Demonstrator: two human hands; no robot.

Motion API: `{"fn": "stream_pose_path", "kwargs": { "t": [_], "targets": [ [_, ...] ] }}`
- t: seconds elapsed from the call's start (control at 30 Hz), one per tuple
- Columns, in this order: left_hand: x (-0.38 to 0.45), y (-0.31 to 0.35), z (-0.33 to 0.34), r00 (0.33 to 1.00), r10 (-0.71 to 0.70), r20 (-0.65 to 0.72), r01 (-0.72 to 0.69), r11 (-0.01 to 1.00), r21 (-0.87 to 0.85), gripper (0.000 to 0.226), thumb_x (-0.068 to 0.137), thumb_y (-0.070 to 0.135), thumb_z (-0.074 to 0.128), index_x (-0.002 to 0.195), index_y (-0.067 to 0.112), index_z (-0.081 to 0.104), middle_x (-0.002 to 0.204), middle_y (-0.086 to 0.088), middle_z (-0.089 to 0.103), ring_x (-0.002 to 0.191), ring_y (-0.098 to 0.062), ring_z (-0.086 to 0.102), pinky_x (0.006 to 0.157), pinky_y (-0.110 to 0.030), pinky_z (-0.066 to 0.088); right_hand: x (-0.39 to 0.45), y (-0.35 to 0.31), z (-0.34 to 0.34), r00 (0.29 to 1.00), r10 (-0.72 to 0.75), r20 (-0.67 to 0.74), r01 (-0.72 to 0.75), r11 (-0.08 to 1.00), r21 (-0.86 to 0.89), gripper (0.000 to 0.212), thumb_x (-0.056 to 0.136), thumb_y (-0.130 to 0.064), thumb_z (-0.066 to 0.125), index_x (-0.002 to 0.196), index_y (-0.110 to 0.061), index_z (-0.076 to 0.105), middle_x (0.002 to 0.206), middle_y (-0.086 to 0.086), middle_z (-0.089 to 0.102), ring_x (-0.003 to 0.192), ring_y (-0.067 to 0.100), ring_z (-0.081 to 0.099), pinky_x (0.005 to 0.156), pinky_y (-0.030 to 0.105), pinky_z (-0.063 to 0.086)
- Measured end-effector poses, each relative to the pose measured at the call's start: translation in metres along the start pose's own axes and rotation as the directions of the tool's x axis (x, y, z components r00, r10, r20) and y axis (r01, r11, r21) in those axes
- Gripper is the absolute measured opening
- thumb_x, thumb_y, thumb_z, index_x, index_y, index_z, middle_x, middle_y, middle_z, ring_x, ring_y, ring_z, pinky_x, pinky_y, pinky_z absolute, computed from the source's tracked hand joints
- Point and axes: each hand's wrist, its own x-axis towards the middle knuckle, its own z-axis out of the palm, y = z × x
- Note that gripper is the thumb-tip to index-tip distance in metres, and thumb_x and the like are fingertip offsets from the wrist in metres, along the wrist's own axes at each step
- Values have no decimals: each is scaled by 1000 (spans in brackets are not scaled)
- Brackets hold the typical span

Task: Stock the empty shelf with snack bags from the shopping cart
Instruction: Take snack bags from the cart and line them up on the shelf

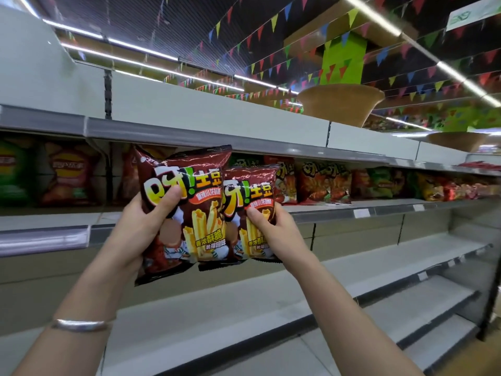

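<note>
Supermarket shelving runs rightward, its middle shelf (379,206) partly lined with snack bags, while before it the left hand (141,226) grips a large brown bag (187,202) and the right hand (273,229) pinches a smaller one (252,194) touching it.

Shelf gap behind the large snack bag (187,210): covered by the bag.
Small snack bag (253,213): left edge tucked behind the large snack bag.
Left hand (141,226): fingers hidden behind the large snack bag; only the thumb shows.
Stocked bags (65,175) left of the large snack bag: blurred, print unreadable.
Price tags (362,213) right of it: too small to read.
Forearms: cut off at the bottom edge.
</note>
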Motion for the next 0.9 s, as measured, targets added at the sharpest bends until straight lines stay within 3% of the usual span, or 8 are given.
{"fn": "stream_pose_path", "kwargs": {
  "t": [0.2, 0.33, 0.4, 0.5, 0.63, 0.73, 0.8, 0.9],
  "targets": [
    [-1, 2, 22, 998, -12, -58, 14, 999, 43, 91, 36, 83, 78, 108, 29, 66, 99, 3, 77, 87, -18, 75, 75, -37, 56, 13, 11, -18, 999, 17, 48, -19, 999, 31, 40, 90, -48, 65, 119, -21, 58, 111, -1, 70, 100, 15, 69, 90, 41, 58],
    [9, 1, 22, 996, -35, -81, 40, 997, 65, 98, 29, 85, 77, 106, 26, 68, 99, -1, 77, 88, -22, 75, 82, -41, 56, 27, 11, -22, 995, 11, 95, -12, 1000, 11, 35, 90, -50, 64, 110, -22, 63, 105, -2, 73, 96, 13, 70, 88, 35, 57],
    [15, 2, 18, 995, -71, -70, 77, 994, 73, 103, 29, 86, 77, 109, 22, 68, 100, -4, 77, 91, -25, 75, 85, -43, 55, 39, 12, -21, 992, 30, 123, -31, 1000, 2, 39, 88, -54, 65, 104, -18, 66, 100, 1, 75, 95, 18, 71, 90, 42, 57],
    [26, 3, 14, 993, -101, -57, 105, 991, 81, 103, 36, 85, 76, 112, 16, 69, 101, -7, 77, 93, -26, 74, 82, -38, 56, 57, 13, -18, 988, 73, 133, -71, 997, -22, 75, 75, -69, 68, 109, -2, 65, 104, 16, 73, 96, 33, 71, 93, 54, 54],
    [47, -6, 7, 983, -154, -95, 162, 983, 84, 84, 58, 77, 73, 113, 14, 71, 104, -7, 76, 99, -26, 73, 92, -43, 55, 96, 19, -23, 972, 154, 179, -153, 988, -18, 58, 82, -60, 69, 105, -7, 69, 96, 8, 77, 92, 27, 73, 93, 50, 56],
    [61, -12, 6, 971, -227, -70, 234, 966, 110, 88, 56, 74, 77, 119, 14, 68, 106, -7, 76, 98, -26, 73, 89, -40, 57, 125, 31, -26, 967, 200, 161, -195, 980, -46, 84, 64, -75, 73, 114, -9, 65, 102, 6, 75, 94, 27, 72, 92, 48, 56],
    [68, -14, 11, 957, -285, -51, 289, 953, 89, 71, 68, 64, 70, 117, 12, 68, 103, -8, 76, 93, -25, 74, 78, -35, 60, 141, 42, -27, 963, 216, 162, -213, 976, -34, 98, 56, -79, 75, 121, -7, 61, 106, 8, 74, 96, 28, 71, 92, 48, 56],
    [80, -19, 17, 920, -389, -40, 391, 919, 60, 62, 74, 58, 68, 112, 10, 70, 106, -13, 75, 93, -29, 74, 81, -39, 58, 159, 48, -27, 952, 268, 150, -271, 963, 0, 106, 53, -79, 77, 126, -4, 57, 111, 11, 72, 98, 30, 70, 93, 47, 56]
  ]
}}
